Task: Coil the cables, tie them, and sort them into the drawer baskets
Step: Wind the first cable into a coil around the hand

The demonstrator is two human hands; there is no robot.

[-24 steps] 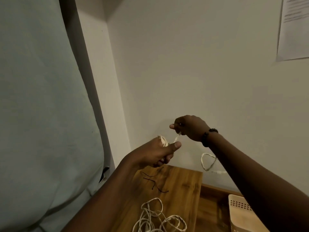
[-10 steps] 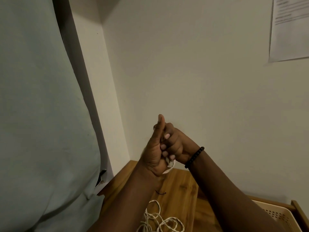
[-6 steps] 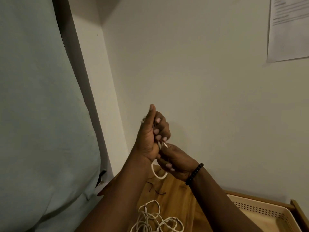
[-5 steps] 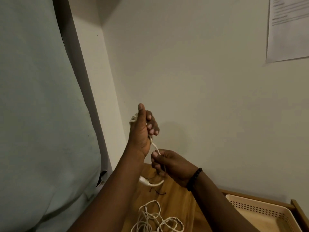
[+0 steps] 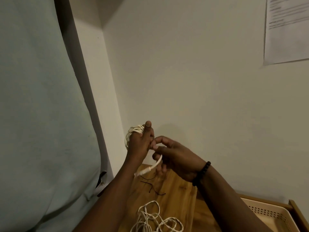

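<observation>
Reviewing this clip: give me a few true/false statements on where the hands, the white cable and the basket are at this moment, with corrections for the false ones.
1. White cable is wound in loops around the left hand. True.
2. The right hand is empty. False: it holds the cable's free end, and the plug end hangs below it.
3. A beaded bracelet sits on the right wrist. True.
4. The basket holds a tied coil. False: the part in view shows no cable.
5. Loose white cables lie on the wooden top. True.
6. A sheet of paper lies on the wooden top. False: it hangs on the wall.
</observation>
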